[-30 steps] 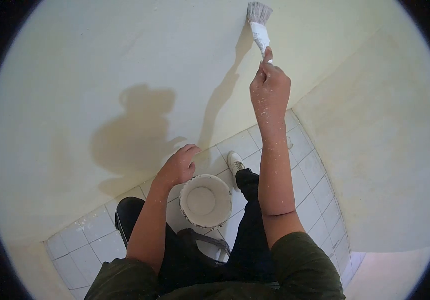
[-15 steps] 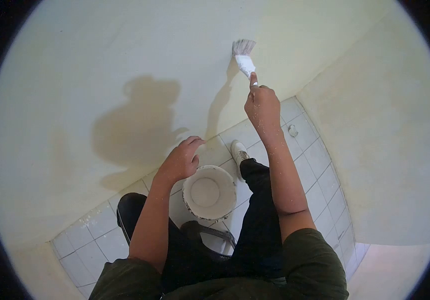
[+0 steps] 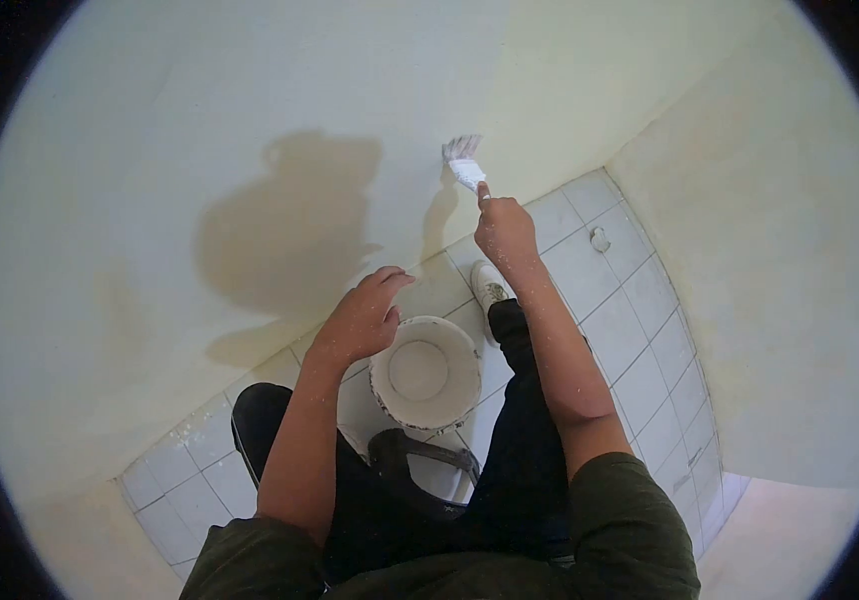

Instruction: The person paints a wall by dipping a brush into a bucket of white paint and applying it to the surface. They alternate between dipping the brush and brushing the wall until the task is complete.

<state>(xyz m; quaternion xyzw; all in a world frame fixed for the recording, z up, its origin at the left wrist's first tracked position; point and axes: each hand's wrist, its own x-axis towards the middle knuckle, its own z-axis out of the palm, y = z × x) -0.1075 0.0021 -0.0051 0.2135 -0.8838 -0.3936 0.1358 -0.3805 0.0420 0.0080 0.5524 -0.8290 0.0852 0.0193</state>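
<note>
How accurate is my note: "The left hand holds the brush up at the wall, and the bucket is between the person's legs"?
One slip: the head view shows the right hand, not the left hand, holding the brush up at the wall. The bucket is between the person's legs, as you noted.

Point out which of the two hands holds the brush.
The right hand, closed around the brush at the wall. The left hand, near the bucket, is loosely open and looks empty.
</note>
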